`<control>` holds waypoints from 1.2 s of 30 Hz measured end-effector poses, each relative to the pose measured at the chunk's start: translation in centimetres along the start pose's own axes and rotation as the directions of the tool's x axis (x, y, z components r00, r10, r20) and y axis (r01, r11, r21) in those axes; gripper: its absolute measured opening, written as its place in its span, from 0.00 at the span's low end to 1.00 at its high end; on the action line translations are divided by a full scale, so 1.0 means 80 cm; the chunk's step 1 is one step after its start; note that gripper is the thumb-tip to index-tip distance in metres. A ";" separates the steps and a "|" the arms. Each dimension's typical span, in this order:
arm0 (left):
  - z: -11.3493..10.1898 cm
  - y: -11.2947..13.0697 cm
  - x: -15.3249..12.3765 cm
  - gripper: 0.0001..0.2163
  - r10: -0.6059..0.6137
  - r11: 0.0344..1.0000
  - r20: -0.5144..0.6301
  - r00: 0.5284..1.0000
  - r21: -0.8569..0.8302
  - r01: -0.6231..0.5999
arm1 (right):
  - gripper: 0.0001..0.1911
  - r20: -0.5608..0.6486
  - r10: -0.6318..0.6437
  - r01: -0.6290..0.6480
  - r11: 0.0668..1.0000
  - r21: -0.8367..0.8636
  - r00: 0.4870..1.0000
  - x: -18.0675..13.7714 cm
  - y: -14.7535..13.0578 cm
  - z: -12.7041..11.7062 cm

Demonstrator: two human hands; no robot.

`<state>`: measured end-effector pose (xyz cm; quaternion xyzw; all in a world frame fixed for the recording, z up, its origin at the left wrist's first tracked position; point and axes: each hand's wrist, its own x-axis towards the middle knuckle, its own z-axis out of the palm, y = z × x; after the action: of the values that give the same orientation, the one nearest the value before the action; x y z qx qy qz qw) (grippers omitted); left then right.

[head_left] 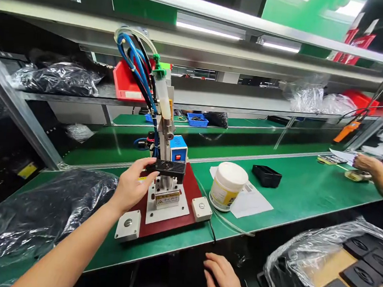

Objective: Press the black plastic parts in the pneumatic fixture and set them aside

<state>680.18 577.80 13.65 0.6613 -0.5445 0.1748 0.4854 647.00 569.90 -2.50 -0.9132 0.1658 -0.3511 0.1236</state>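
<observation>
My left hand [131,185] pinches the left end of a black ribbed plastic housing [173,167] between thumb and fingers. The housing has a round feature in its top and sits at the front of a benchtop dispensing machine [165,135], whose upright syringe [163,95] is fed by blue and black tubes. Whether the housing rests on the fixture below it, I cannot tell. Two pale button boxes flank the machine base: a left one [128,224] and a right one [202,209]. My right hand [223,281] is empty with loosely bent fingers, low in front of the table edge.
A white tub [228,186] stands on paper right of the machine, near a black tray [266,176]. Black plastic bags [47,211] lie at left. A lined bin [283,274] holds several black parts [360,277] at lower right. Another person's hand [369,164] is at far right.
</observation>
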 end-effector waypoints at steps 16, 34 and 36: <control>0.024 -0.003 0.034 0.22 0.258 0.897 0.306 0.917 0.278 -0.345 | 0.08 -0.069 -0.053 0.047 0.995 -0.085 0.996 -0.008 0.014 -0.004; 0.019 -0.013 0.040 0.15 -0.222 0.961 -0.021 0.975 -0.176 0.215 | 0.08 -0.063 -0.065 0.063 0.997 -0.044 0.996 -0.013 0.020 0.005; 0.009 -0.012 0.032 0.14 -0.184 0.973 -0.078 0.980 -0.159 0.170 | 0.07 -0.066 -0.069 0.067 0.997 -0.036 0.995 -0.013 0.024 0.009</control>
<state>681.74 575.73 14.83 0.6596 -0.4721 0.1194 0.5725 646.34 568.59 -4.28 -0.9080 0.1447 -0.3826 0.0906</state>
